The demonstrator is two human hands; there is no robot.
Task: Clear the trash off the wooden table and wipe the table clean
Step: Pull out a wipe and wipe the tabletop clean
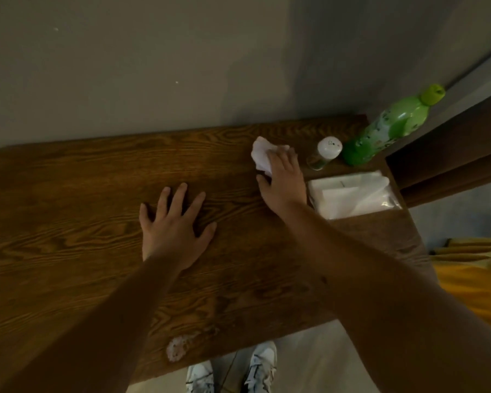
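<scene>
A dark wooden table (pixel 68 222) fills the view, pushed against a grey wall. My right hand (pixel 284 182) presses a crumpled white tissue (pixel 260 156) flat on the table's far right part; the tissue sticks out past my fingertips. My left hand (pixel 176 225) lies flat on the middle of the table with its fingers spread and holds nothing. A pale worn patch (pixel 177 347) marks the wood near the front edge.
A green bottle (pixel 386 129) and a small shaker with a white cap (pixel 325 153) stand at the far right corner. A plastic pack of white tissues (pixel 352 194) lies beside my right wrist. Yellow fabric (pixel 471 285) is right of the table. My white shoes (pixel 233 373) show below.
</scene>
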